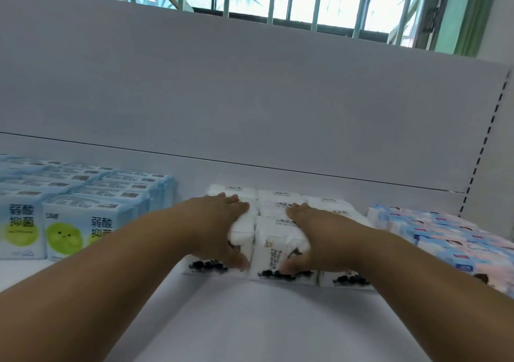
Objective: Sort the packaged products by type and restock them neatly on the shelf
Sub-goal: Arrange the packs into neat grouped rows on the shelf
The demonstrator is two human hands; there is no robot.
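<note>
Both my hands on the white tissue packs, mid-shelf.
My left hand point(222, 222) and right hand point(311, 233) each curl around a white pack point(268, 246), thumbs at the front; blue packs point(83, 194) sit left of them on the shelf point(250, 320), pink packs point(445, 236) right.

On the shelf point(250, 320), the ink-mark packs point(278, 250) sat in the middle, face packs point(69, 217) toward its left edge, girl packs point(445, 239) toward its right.
</note>
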